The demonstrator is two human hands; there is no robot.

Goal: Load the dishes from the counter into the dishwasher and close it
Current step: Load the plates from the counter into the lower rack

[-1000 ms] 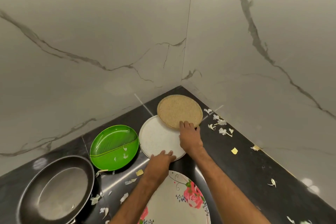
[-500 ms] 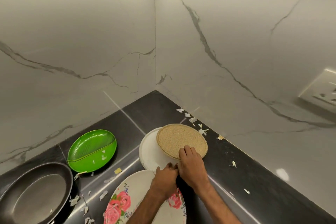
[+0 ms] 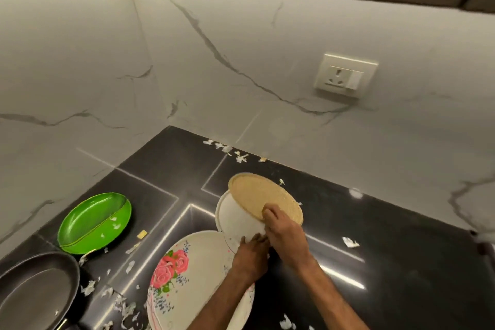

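Note:
A tan woven plate (image 3: 257,195) lies tilted over a plain white plate (image 3: 235,220) on the black counter (image 3: 388,236). My right hand (image 3: 286,236) grips the tan plate's near edge, fingers curled on top. My left hand (image 3: 250,257) holds the near rim of the white plate, right beside the right hand. Both plates overlap the far edge of a large floral plate (image 3: 187,276) with pink roses, which lies under my left forearm. A green divided plate (image 3: 93,222) sits to the left. No dishwasher is in view.
A dark frying pan (image 3: 32,297) sits at the lower left. White and yellow food scraps are scattered over the counter. Marble walls meet in a corner behind the plates, with a wall socket (image 3: 345,76) on the right wall and a cabinet overhead.
Both hands have drawn the tan and white plates toward me, away from the wall corner and onto the floral plate's edge. The view has swung right and up, showing the socket.

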